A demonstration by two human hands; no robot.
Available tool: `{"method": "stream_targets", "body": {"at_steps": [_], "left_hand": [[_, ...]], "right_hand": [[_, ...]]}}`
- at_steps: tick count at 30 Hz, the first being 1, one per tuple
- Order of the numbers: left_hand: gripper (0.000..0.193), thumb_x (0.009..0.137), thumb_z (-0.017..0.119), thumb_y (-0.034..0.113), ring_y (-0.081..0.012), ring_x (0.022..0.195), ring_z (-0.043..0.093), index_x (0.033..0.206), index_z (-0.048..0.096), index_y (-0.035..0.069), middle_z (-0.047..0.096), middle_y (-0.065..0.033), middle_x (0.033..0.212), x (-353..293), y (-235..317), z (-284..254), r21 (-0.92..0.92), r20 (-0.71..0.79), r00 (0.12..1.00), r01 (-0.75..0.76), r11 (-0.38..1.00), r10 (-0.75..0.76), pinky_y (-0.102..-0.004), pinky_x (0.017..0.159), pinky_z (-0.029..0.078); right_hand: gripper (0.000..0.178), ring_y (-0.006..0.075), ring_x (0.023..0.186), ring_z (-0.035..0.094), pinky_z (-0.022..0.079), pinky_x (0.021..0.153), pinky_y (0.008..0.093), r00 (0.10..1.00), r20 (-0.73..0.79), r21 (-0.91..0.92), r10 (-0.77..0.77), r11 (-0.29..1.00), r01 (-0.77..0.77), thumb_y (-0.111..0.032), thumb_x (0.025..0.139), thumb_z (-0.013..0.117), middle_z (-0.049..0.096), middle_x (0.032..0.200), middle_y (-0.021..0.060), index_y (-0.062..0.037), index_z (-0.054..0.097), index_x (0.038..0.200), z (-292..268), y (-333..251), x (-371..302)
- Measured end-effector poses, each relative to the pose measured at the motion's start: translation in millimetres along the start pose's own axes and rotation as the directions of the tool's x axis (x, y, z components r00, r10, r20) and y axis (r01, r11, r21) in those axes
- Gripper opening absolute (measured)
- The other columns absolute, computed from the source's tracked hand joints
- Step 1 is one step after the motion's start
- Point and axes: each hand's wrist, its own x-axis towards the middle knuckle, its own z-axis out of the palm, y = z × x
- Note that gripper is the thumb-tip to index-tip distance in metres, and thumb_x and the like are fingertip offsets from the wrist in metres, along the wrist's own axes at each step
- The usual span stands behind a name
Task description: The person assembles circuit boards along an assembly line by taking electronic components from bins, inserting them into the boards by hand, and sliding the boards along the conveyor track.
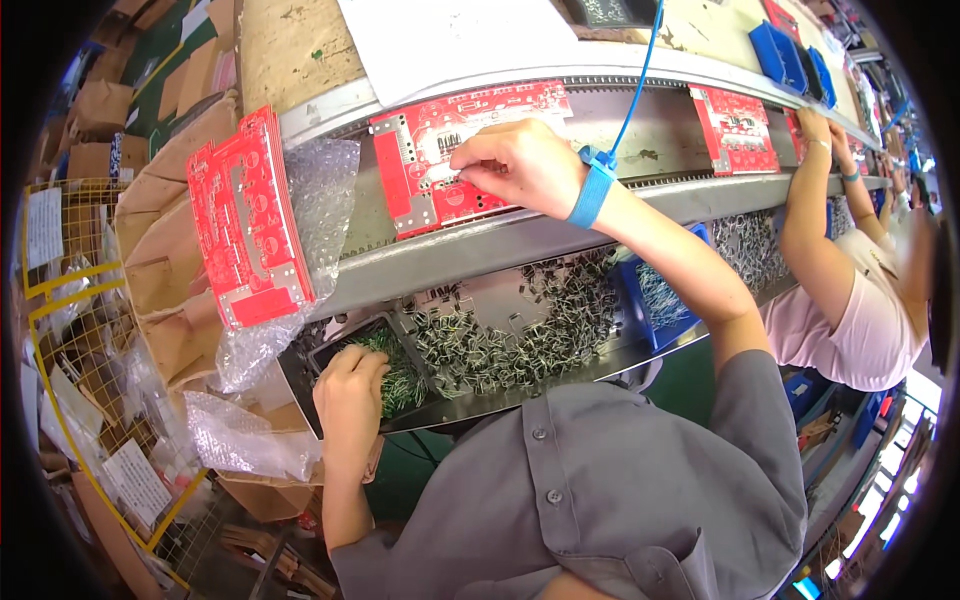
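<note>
My right hand (525, 165), with a blue wrist strap and cord (594, 188), is over a red circuit board (400, 165) on the rail track. Its thumb and forefinger come together just above the board; whatever they pinch is too small to make out. At the lower left, my left hand (350, 390) reaches into a dark tray of thin green-coloured leaded parts (402, 378). Its fingers are bent together at the edge of the pile, and their tips are partly hidden. Black parts with bent wire legs (490, 340) lie heaped right beside that tray.
Stacked red boards (250, 220) rest on bubble wrap (325, 200) at the left. A blue bin of leaded parts (660, 297) sits under my right forearm. Another red board (735, 130) is farther along the track, near a co-worker's arms (808, 200). Blue bins (778, 57) stand beyond.
</note>
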Motion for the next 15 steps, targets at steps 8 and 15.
{"method": "stream_targets", "body": {"at_steps": [8, 15], "left_hand": [[0.008, 0.075, 0.064, -0.003, -0.0302, 0.073, 0.061, 0.083, 0.065, -0.002, 0.062, -0.0132, 0.080, -4.8, -2.3, -4.2, -0.127, -0.126, 0.989, 0.057, 0.990, -0.073, -0.0350, 0.068, 0.048], [0.012, 0.074, 0.066, -0.006, -0.0212, 0.067, 0.063, 0.086, 0.065, -0.004, 0.064, -0.0123, 0.075, -3.6, -5.5, -3.2, -0.242, -0.118, 0.982, 0.117, 0.963, -0.149, -0.0294, 0.062, 0.049]], "right_hand": [[0.016, 0.0311, 0.071, 0.065, 0.053, 0.064, 0.0381, 1.000, -0.020, 0.028, -0.005, 1.000, 0.005, -0.003, 0.074, 0.062, 0.066, 0.079, 0.0152, -0.0008, 0.067, 0.089, -0.9, -2.9, 0.9], [0.013, 0.0280, 0.075, 0.066, 0.054, 0.067, 0.0333, 1.000, 0.010, -0.036, 0.013, 0.999, -0.013, -0.004, 0.076, 0.066, 0.067, 0.083, 0.0122, -0.0018, 0.067, 0.089, -2.3, -2.5, -0.8]]}}
